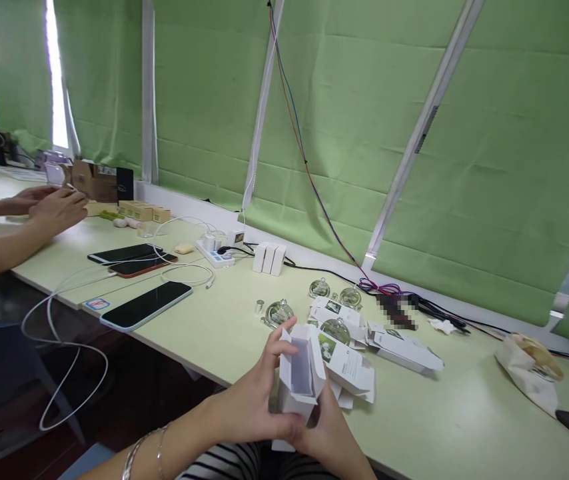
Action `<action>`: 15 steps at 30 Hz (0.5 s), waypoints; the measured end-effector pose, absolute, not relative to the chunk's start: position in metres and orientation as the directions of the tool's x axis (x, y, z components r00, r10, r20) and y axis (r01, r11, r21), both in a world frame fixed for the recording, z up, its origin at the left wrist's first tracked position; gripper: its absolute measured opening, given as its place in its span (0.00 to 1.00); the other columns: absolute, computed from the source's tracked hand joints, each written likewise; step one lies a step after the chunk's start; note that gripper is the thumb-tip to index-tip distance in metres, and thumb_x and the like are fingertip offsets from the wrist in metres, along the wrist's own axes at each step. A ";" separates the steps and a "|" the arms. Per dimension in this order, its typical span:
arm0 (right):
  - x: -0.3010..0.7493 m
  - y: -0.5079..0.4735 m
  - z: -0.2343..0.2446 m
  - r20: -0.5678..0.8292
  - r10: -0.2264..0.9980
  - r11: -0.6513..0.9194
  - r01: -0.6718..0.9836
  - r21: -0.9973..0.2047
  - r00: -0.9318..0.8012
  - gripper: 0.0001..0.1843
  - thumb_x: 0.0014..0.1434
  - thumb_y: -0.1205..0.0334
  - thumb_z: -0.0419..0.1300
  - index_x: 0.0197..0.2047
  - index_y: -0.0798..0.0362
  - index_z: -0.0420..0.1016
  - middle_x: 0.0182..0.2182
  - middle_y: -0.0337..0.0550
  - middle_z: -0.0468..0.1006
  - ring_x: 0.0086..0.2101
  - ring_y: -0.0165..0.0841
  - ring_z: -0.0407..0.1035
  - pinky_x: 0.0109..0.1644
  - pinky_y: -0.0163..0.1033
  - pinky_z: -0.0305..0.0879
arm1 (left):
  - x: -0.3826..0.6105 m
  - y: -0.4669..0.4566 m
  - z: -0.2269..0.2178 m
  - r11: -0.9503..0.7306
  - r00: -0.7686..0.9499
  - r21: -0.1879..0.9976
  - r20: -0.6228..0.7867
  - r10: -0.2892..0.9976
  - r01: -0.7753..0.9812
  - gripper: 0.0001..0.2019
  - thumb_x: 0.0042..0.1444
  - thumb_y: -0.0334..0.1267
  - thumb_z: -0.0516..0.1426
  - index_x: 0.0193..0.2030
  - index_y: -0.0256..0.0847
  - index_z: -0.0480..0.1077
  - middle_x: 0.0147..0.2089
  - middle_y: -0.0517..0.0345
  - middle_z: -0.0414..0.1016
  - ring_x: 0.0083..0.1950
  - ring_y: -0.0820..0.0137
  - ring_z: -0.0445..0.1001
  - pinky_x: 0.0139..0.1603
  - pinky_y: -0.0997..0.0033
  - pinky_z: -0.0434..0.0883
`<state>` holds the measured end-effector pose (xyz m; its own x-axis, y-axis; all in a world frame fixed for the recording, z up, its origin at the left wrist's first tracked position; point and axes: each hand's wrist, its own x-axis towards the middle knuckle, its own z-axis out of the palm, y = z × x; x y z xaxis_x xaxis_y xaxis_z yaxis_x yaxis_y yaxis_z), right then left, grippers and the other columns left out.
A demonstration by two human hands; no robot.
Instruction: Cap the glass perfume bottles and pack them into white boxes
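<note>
A small white carton (pixel 295 405) with its top end open is held between my two hands just over the table's front edge. My left hand (pixel 247 403) grips its left side, fingers raised along the wall and thumb low in front. Around the right side closes my right hand (pixel 333 440), its fingers partly hidden behind the box. Just beyond lie flattened or opened white cartons with green pictures (pixel 349 367), touching or overlapping one another. A round clear glass bottle (pixel 279 312) stands behind my left fingertips, near a small silver cap (pixel 259 306). More such glass bottles (pixel 351 297) sit farther back.
Three upright white boxes (pixel 269 259) stand near a power strip (pixel 214 255). Phones (pixel 147 307) and white cables lie to the left. Another person's hands (pixel 57 210) work at far left. A cloth pouch (pixel 527 373) and black cables (pixel 439 313) are at right.
</note>
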<state>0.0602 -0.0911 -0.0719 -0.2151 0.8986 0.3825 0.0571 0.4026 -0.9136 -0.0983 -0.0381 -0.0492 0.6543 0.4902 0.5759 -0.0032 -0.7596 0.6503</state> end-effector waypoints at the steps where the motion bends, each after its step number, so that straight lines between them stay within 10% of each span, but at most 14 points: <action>1: 0.060 -0.091 -0.073 0.381 0.899 0.399 0.046 -0.916 -0.214 0.55 0.45 0.36 0.61 0.65 0.51 0.38 0.61 0.56 0.57 0.59 0.45 0.55 0.61 0.48 0.54 | -0.098 -0.038 -0.049 -0.743 0.655 0.670 0.565 0.503 -0.007 0.37 0.42 0.35 0.64 0.52 0.49 0.43 0.64 0.42 0.31 0.68 0.46 0.34 0.59 0.38 0.50; 9: 0.064 -0.086 -0.089 0.409 0.877 0.427 0.018 -0.904 -0.253 0.49 0.50 0.41 0.61 0.66 0.43 0.38 0.64 0.48 0.51 0.62 0.41 0.49 0.64 0.48 0.48 | -0.126 -0.022 -0.016 -0.870 0.593 0.479 0.670 0.446 0.114 0.33 0.46 0.31 0.60 0.51 0.49 0.43 0.60 0.46 0.44 0.66 0.57 0.43 0.61 0.50 0.53; 15: 0.066 -0.086 -0.092 0.401 0.870 0.443 0.099 -0.891 -0.287 0.39 0.55 0.45 0.58 0.64 0.41 0.44 0.62 0.46 0.57 0.61 0.38 0.51 0.64 0.48 0.48 | -0.188 0.006 0.022 -0.807 0.677 0.324 0.440 0.590 0.493 0.36 0.49 0.36 0.58 0.60 0.45 0.40 0.62 0.45 0.48 0.65 0.56 0.52 0.62 0.56 0.54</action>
<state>0.0661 -0.0860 -0.0922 -0.2866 0.8703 0.4006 0.0992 0.4429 -0.8911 -0.1884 0.0057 0.0221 0.6768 0.5901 0.4402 0.4931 -0.8074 0.3241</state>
